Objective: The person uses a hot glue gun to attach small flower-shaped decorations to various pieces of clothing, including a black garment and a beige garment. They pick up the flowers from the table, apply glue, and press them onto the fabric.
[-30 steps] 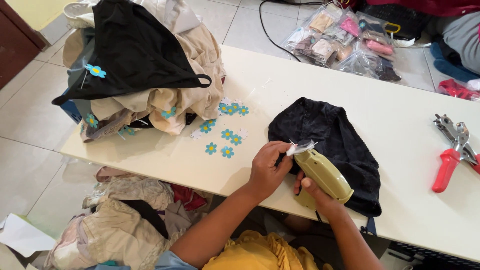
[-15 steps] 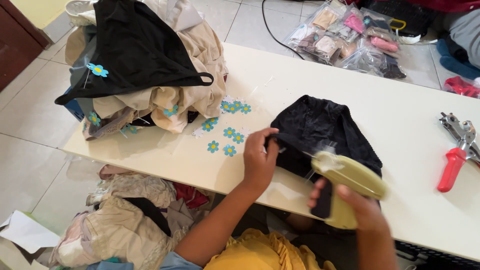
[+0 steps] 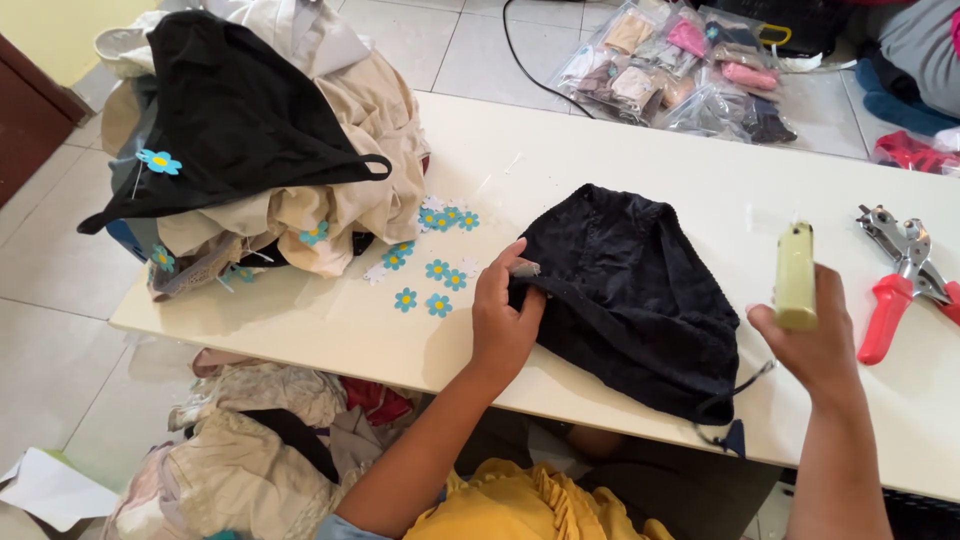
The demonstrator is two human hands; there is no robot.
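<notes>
Black garment [image 3: 640,300] edge pinched in left hand [image 3: 505,315], right hand [image 3: 815,335] gripping tagging gun [image 3: 796,275] above bare tabletop [image 3: 620,150].

One black garment [image 3: 630,290] lay flat on the one white table [image 3: 620,150], beside one heap of clothes [image 3: 260,150]. About ten blue flower tags [image 3: 437,270] lay loose. One red-handled punch [image 3: 900,285] lay there too.

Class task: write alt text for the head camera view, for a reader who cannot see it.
A person's left hand pinches the edge of a black garment on a white table, while the right hand lifts a pale green tagging gun. Blue flower tags lie beside a clothes pile; red-handled pliers lie right.
</notes>
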